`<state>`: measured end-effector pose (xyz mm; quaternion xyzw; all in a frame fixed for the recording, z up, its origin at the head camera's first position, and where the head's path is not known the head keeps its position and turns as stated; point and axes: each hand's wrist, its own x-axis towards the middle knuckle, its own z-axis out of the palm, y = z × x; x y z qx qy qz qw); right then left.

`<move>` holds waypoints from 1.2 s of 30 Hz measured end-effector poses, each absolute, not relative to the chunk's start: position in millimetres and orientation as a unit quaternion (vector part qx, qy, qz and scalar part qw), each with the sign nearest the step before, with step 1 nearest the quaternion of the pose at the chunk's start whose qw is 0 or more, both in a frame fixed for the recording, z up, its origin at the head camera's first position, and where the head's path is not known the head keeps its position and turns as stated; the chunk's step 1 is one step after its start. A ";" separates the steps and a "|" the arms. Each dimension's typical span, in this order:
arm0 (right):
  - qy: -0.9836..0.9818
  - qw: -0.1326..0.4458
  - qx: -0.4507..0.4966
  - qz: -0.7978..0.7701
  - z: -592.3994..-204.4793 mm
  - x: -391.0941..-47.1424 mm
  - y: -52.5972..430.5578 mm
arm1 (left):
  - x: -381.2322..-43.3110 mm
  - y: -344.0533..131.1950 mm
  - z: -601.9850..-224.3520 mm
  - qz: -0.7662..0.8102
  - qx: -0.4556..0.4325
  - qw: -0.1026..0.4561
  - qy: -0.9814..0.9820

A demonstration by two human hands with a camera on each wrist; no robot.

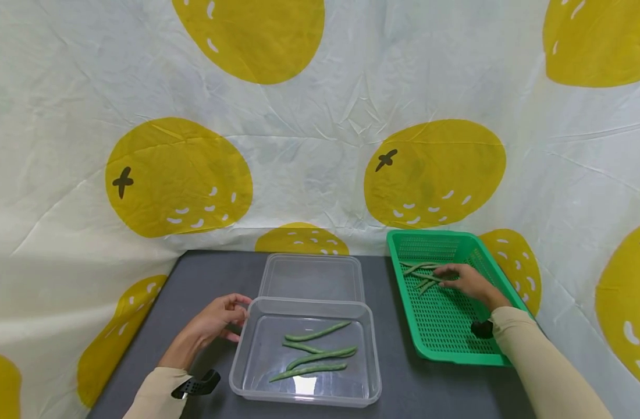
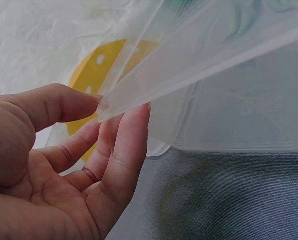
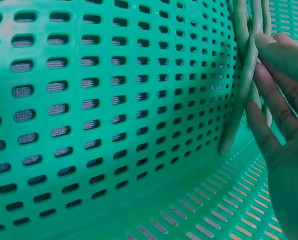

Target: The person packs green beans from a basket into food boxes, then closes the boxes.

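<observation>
The left hand [image 1: 212,320] pinches the box [image 1: 305,400] by its left rim; the right hand [image 1: 464,282] pinches a bean [image 3: 245,87] in the basket [image 1: 430,329] at right. More beans [image 1: 320,355] lie in the box. A light grip and straight lift should avoid dragging others.

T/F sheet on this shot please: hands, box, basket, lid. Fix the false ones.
1. The right hand is in the green basket. True.
2. Green beans lie in both the clear box and the green basket. True.
3. The clear box is closed. False: it is open, and its lid lies behind it.
4. In the head view, the green basket stands left of the clear box. False: it stands right of it.
5. The right hand's fingers touch a bean. True.
6. Both hands are in the green basket. False: the left hand pinches the clear box's rim.
</observation>
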<state>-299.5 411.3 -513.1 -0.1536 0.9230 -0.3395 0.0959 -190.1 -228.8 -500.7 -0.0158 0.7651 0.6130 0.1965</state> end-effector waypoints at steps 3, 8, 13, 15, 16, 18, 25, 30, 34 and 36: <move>0.922 0.101 -0.148 -0.343 -514.4 -299.7 411.5 | -190.1 -228.9 -501.1 0.612 -0.016 0.196 0.766; 0.921 0.107 -0.143 -0.346 -515.7 -297.2 413.2 | -190.3 -229.3 -501.7 0.614 -0.013 0.198 0.764; 0.927 0.117 -0.132 -0.331 -515.7 -293.5 415.2 | -190.2 -229.8 -501.6 0.615 -0.007 0.199 0.763; 0.927 0.126 -0.134 -0.328 -514.9 -292.7 415.8 | -190.6 -230.2 -501.8 0.616 -0.005 0.199 0.762; 0.926 0.130 -0.136 -0.328 -514.2 -292.4 415.8 | -190.7 -230.4 -502.0 0.616 -0.004 0.199 0.762; 0.924 0.138 -0.141 -0.327 -512.8 -291.9 415.0 | -190.5 -230.7 -502.4 0.616 -0.003 0.199 0.762; 0.920 0.166 -0.186 -0.301 -501.2 -290.8 411.6 | -189.9 -230.7 -502.2 0.616 -0.004 0.199 0.762; 0.909 0.183 -0.194 -0.321 -491.4 -288.1 406.0 | -190.7 -231.1 -502.7 0.617 -0.003 0.199 0.761; 0.898 0.181 -0.198 -0.349 -485.5 -287.2 404.0 | -191.0 -231.0 -502.8 0.617 -0.003 0.200 0.761; 0.892 0.176 -0.207 -0.360 -483.6 -286.9 402.7 | -190.8 -230.8 -502.8 0.617 -0.005 0.200 0.761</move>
